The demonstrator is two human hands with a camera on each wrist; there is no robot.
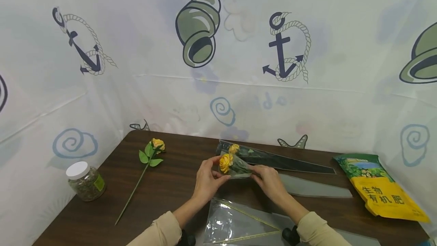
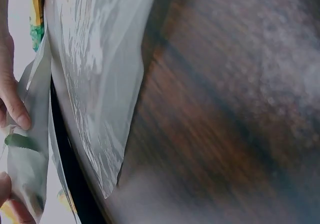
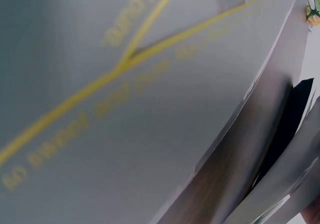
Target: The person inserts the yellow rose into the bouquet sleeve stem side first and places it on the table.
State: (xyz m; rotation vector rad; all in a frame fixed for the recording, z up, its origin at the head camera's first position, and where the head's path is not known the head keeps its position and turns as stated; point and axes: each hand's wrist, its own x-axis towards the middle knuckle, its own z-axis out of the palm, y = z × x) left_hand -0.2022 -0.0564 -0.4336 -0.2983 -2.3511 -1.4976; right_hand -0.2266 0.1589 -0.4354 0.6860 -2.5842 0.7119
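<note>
The sleeved yellow rose (image 1: 227,162) sits between both hands just above the middle of the dark desk (image 1: 170,189), its long axis running roughly left to right from the person's side: the bloom points left, and the clear sleeve (image 1: 240,169) with the stem inside tapers off to the right. The left hand (image 1: 206,179) is at the bloom end, fingers curled round the open mouth of the sleeve, while the right hand (image 1: 269,179) pinches the narrowing part further along the stem. So each hand has one end, and neither is plainly nearer. A second wrapped rose (image 1: 234,148) lies just behind, on the same slant, its dark sleeve running off to the right. A bare rose (image 1: 157,144) with leaves lies well apart to the left, stem pointing toward the near edge. An empty clear sleeve (image 1: 235,221) lies flat just below the hands.
</note>
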